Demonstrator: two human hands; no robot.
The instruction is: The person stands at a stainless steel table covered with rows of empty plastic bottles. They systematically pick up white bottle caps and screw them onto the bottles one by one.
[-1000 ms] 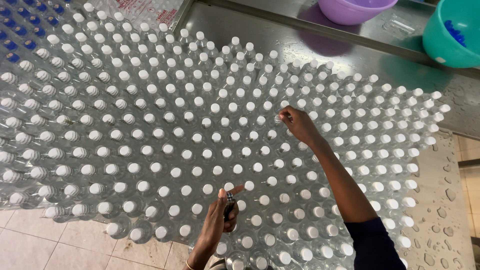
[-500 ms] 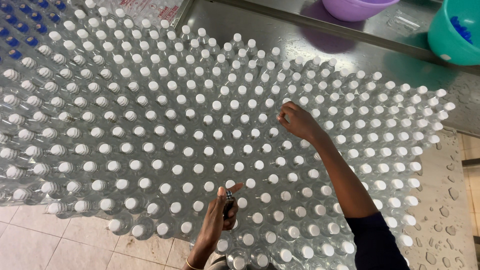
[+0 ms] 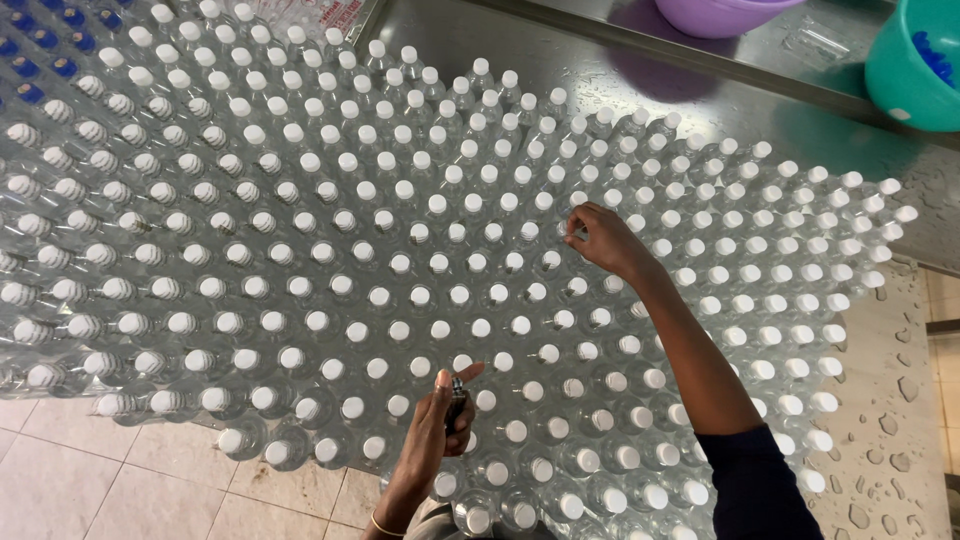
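Clear plastic bottles (image 3: 430, 250) with white caps, packed upright in dense rows, filling most of the frame from upper left to lower right. Right hand (image 3: 605, 238) right of centre, reaching in from lower right on a dark-sleeved arm, fingertips (image 3: 574, 224) pinched together on a white cap (image 3: 578, 201) in the middle rows. Left hand (image 3: 447, 410) at lower centre, fingers curled tight around a small dark object (image 3: 457, 392) with a metallic top, thumb sticking out to the right; kind of object hard to tell. Thin bangle (image 3: 385, 523) on left wrist at bottom edge. Left hand just above bottles at the near edge of the pack, apart from the right hand.

Blue-capped bottles (image 3: 40, 45) in upper-left corner, touching the white-capped pack. Wet grey metal table (image 3: 600, 60) bare along the top. Purple basin (image 3: 715, 14) at top edge, right of centre, cut off by frame. Teal basin (image 3: 905, 75) in upper-right corner, blue caps (image 3: 935, 55) inside. Pale tiled floor (image 3: 90, 470) at lower left. Speckled wet floor (image 3: 890, 420) with water drops at lower right.
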